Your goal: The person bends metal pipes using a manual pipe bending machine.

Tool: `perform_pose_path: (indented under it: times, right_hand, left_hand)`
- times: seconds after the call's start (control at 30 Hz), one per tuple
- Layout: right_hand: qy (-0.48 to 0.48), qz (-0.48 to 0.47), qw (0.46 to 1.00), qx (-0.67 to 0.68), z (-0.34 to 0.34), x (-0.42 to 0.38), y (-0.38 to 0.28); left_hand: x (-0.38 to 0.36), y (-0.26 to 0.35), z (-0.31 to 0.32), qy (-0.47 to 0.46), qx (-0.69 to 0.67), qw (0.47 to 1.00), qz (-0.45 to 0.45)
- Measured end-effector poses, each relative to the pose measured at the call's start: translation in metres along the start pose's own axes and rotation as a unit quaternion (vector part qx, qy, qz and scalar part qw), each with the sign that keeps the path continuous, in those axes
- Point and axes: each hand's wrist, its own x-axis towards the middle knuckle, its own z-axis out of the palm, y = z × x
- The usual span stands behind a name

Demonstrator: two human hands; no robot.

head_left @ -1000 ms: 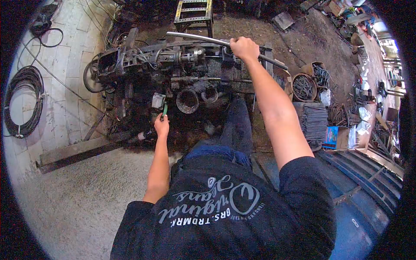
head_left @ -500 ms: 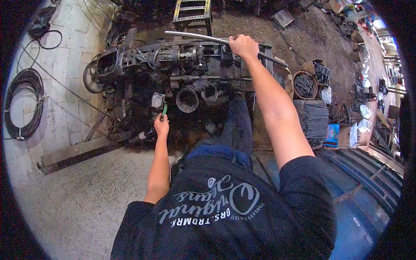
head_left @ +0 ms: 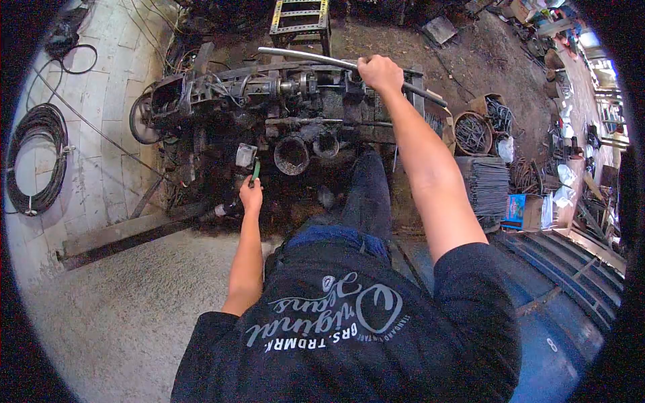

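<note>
My right hand (head_left: 381, 72) is wrapped round a long metal bar (head_left: 306, 54), which slants across the top of a dark, greasy machine (head_left: 228, 91). The bar is shiny at its left end and darker past my fist. Lower down on the left, my left hand (head_left: 251, 195) is closed on a small green handle (head_left: 256, 170). Just beyond that handle is a pale, box-like piece (head_left: 246, 154) at the machine's near side. Two round metal cups (head_left: 291, 155) sit along the machine's front, between my arms.
A handwheel (head_left: 139, 119) is at the machine's left end. Coiled black cable (head_left: 37, 160) lies on the left. To the right stand a basket of metal pieces (head_left: 472, 131), stacked rods (head_left: 489, 188) and a blue box (head_left: 515, 208). A yellow-edged metal stand (head_left: 299, 30) is behind.
The view has shifted very slightly. Both hands keep their grips, with the bar and green handle in nearly the same places.
</note>
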Motion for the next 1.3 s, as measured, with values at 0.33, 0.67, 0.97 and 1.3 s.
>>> perform_pose_path:
  times: [0.33,0.67,0.97,1.3]
  right_hand:
    - [0.001,-0.008,1.000,-0.002,0.000,-0.001,-0.003]
    - [0.000,-0.007,1.000,-0.004,0.000,-0.001,0.000]
    - [0.004,-0.006,1.000,-0.003,0.001,0.000,-0.003]
    - [-0.003,-0.006,1.000,-0.004,0.002,0.001,-0.003]
  left_hand:
    - [0.001,0.001,0.003,-0.003,0.001,1.000,0.014]
    - [-0.003,0.010,0.001,-0.012,0.002,1.000,0.006]
    - [0.006,-0.007,0.007,0.003,-0.012,1.000,0.016]
    - [0.001,0.002,0.004,-0.008,-0.013,1.000,0.022]
